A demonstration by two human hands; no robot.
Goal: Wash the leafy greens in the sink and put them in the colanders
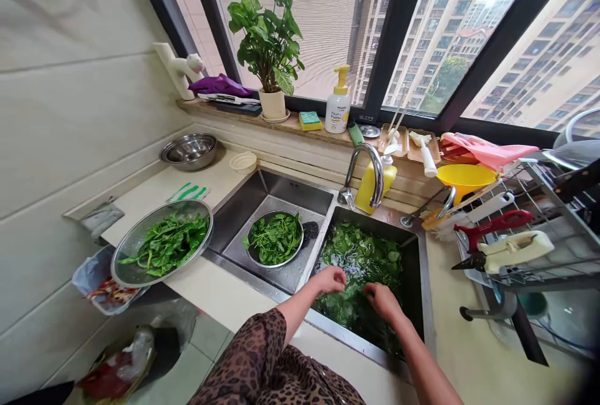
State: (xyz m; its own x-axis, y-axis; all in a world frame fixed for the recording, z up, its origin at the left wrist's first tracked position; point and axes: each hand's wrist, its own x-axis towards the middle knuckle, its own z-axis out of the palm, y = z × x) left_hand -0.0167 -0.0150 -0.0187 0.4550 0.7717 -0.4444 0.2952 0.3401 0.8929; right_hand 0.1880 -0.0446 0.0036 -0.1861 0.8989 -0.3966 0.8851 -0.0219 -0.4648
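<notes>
The right sink basin (426, 295) is filled with water, and loose green leaves (360, 249) float in it. Just above the water, my left hand (330, 279) has its fingers curled together. My right hand (382, 300) faces it a short way off, also closed, with the fingertips turned down toward the leaves. Anything between the fingers of either hand is hidden. In the left basin (234, 233) a round strainer (277, 264) holds green leafy vegetables (274, 236). More leaves (171, 245) fill a large metal colander (126, 280) on the counter at the left.
The faucet (375, 174) arches over the right basin, beside a yellow bottle (363, 189). A dish rack (529, 224) with red-handled scissors (497, 224) stands at right. Metal bowls (189, 152) sit back left. Along the sill are a potted plant (272, 105) and a pump bottle (337, 108).
</notes>
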